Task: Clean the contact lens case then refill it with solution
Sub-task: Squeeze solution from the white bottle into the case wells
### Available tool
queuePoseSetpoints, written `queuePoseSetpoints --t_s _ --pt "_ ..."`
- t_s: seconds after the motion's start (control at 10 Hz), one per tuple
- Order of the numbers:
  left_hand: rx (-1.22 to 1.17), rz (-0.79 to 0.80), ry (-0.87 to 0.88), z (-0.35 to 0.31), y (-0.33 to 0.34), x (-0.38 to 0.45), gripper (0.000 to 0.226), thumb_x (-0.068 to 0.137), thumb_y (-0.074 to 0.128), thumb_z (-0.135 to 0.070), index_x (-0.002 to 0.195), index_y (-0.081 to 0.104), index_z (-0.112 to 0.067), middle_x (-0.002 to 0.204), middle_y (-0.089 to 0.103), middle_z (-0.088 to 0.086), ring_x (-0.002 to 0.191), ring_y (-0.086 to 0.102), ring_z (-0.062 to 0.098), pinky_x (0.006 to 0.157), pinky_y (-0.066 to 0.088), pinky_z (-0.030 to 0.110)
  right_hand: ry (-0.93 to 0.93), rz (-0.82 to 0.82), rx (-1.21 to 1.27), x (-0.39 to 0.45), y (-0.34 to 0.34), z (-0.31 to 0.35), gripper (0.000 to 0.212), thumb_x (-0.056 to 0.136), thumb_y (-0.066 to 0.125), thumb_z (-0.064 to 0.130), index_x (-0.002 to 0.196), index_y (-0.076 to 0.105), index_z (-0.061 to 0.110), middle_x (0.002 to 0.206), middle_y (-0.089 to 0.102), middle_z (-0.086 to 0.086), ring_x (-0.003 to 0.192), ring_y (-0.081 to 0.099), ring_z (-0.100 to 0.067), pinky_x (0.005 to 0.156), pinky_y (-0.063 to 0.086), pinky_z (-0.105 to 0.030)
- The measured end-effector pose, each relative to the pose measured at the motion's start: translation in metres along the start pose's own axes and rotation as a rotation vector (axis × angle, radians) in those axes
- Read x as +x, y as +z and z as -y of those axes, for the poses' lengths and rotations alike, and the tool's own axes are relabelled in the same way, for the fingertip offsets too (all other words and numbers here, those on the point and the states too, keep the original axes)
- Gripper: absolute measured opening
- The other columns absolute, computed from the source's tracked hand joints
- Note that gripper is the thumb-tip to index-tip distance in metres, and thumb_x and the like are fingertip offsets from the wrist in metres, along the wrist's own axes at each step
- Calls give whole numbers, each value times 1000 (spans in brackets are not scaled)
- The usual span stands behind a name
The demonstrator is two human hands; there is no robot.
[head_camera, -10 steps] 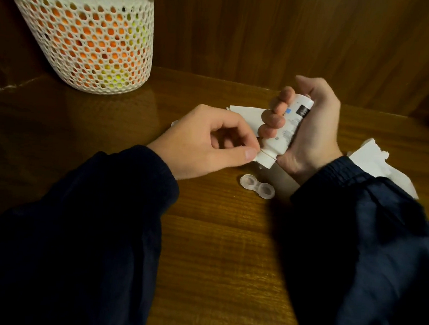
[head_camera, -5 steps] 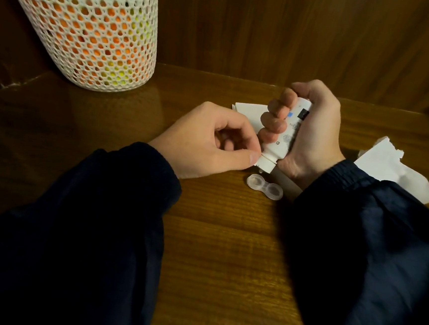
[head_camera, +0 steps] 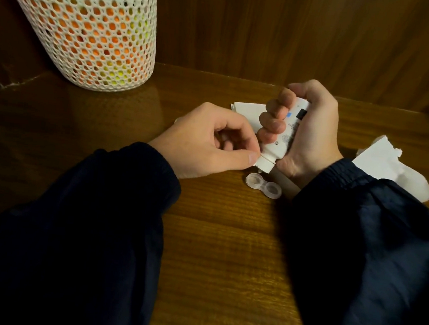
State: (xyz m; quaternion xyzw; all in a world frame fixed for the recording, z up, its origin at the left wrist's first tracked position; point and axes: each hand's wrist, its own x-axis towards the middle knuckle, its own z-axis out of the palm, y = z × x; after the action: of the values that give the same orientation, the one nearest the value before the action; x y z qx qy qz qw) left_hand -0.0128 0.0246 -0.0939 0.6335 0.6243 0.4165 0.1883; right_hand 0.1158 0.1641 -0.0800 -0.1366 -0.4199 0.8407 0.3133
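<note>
A small white solution bottle (head_camera: 285, 140) is gripped in my right hand (head_camera: 311, 134), tipped with its nozzle end down and to the left. My left hand (head_camera: 210, 143) pinches the bottle's white cap (head_camera: 264, 164) between thumb and forefinger. Just below the nozzle, a clear two-well contact lens case (head_camera: 263, 185) lies open on the wooden table (head_camera: 214, 240), with no lids on it.
A white mesh basket (head_camera: 89, 34) with orange and yellow contents stands at the back left. One white tissue (head_camera: 246, 110) lies behind my hands, another tissue (head_camera: 389, 164) at the right. A wooden wall rises behind the table.
The bottle's nozzle end has come a little lower and closer over the case. My left fingers stay pinched at the cap. The view has shifted slightly.
</note>
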Motion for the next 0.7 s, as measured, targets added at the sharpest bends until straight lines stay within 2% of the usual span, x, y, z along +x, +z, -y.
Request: queuePoseSetpoints --t_s 0.5,0.7 --pt "-15 0 -4 -1 0 0 4 92 80 -21 95 81 -21 91 77 -4 84 65 31 69 55 46 -2 -3 -5 -1 2 1 37 97 42 23 60 44 18 54 40 2 41 33 -11 43 31 -20" --pt "-17 0 0 -1 0 1 3 92 80 -20 95 81 -21 90 76 -4 84 65 33 70 54 49 -4 -3 1 -1 1 0 38 97 42 23 59 45 19 54 40 2 40 34 -11 43 31 -20"
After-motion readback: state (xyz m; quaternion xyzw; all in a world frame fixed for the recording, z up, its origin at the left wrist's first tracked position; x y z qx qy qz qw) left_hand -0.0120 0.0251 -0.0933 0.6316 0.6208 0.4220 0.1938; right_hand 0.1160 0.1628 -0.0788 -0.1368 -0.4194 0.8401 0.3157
